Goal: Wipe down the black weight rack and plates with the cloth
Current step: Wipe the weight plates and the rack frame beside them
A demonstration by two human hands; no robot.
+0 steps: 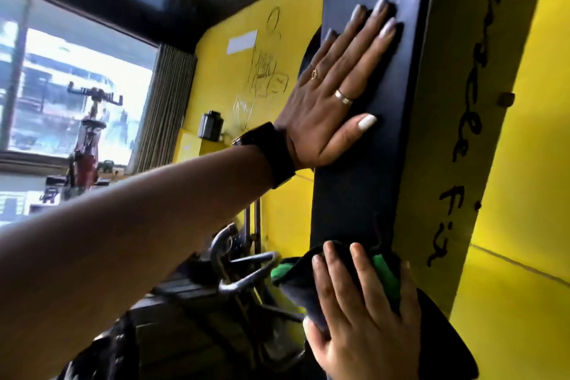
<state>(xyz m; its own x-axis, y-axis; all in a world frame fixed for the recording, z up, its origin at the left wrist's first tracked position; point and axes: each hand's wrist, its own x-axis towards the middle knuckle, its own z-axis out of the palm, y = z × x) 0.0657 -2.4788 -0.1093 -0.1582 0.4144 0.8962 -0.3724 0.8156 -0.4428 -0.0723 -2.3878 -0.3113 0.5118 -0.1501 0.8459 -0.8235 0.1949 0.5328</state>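
- Seen from my remote station: the cloth (293, 279), dark with a green band, is bunched against the lower front face of the weight rack's black upright (364, 194).
- The right hand (361, 318) presses it there. Its fingers (331, 268) lie apart and fairly straight over the fabric, not curled round it.
- Higher on the same face, the left hand (330, 95) is laid flat, with its fingers (374, 26) straight and slightly spread. It holds nothing and, I judge, is only bracing.
- A dark rounded edge, probably a plate (310, 52), shows behind the upright's left side. Another dark curved shape (447, 339) sits low to its right, and neither is under the cloth.
- Left of and below the upright lies a tangle of metal handles (240, 271). A yellow wall (277, 49) stands behind it and a bright window (77, 86) far to its left.
- My reading is that the wipe is mid-course on the upright's lower front. The surface gives no sure sign of which parts are already clean, and the plates and the rest of the rack look still to do.
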